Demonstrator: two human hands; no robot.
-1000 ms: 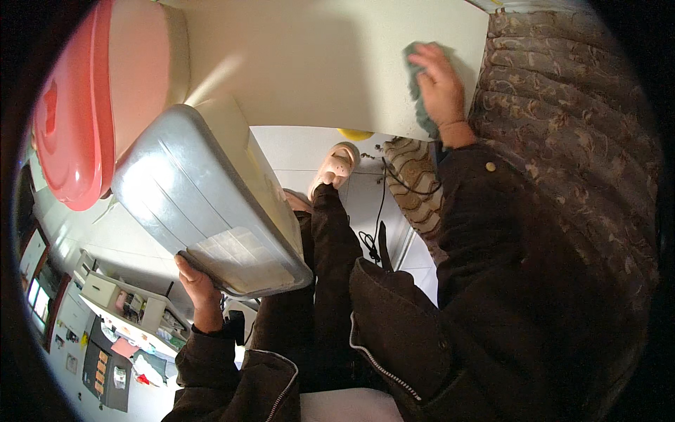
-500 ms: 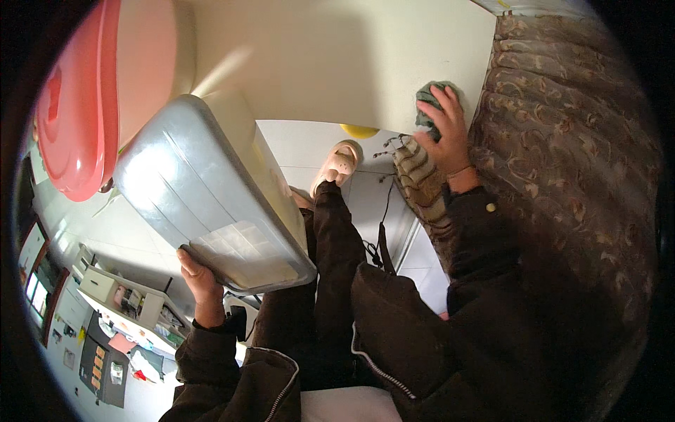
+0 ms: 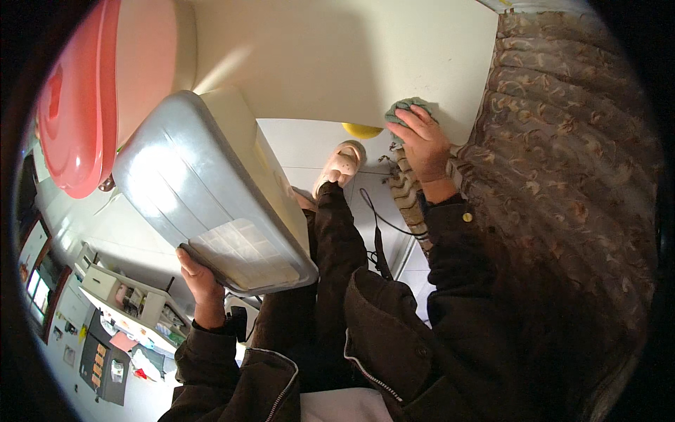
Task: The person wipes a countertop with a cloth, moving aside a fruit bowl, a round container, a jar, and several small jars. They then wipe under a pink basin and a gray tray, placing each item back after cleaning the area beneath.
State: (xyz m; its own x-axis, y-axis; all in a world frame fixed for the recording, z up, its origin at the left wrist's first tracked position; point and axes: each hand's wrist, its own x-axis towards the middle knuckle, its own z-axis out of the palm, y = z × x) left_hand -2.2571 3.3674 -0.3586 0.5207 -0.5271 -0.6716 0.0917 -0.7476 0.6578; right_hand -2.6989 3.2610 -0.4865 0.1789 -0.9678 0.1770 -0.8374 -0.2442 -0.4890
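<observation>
My right hand (image 3: 424, 146) presses a crumpled green cloth (image 3: 410, 112) against the near edge of a cream tabletop (image 3: 302, 56), fingers bent over it. At the left, my left hand (image 3: 200, 283) grips the lower rim of a storage box with a grey lid (image 3: 190, 176), thumb on top and the other fingers hidden beneath. The box stands tilted, one edge against the table, its pale side wall facing right. A large clear-looking label panel covers the lid's lower part.
A pink-lidded container (image 3: 81, 105) stands on the table at the left. Brown patterned curtain (image 3: 562, 155) hangs along the right. Below are a yellow round object (image 3: 362, 131), a slipper (image 3: 344, 160), a striped cloth (image 3: 408, 193) and a dark cord (image 3: 380, 218). Shelves (image 3: 137, 302) stand lower left.
My right hand has moved left and slightly down along the table edge with the green cloth. The dark cord below has shifted. My left hand and the box have hardly moved.
</observation>
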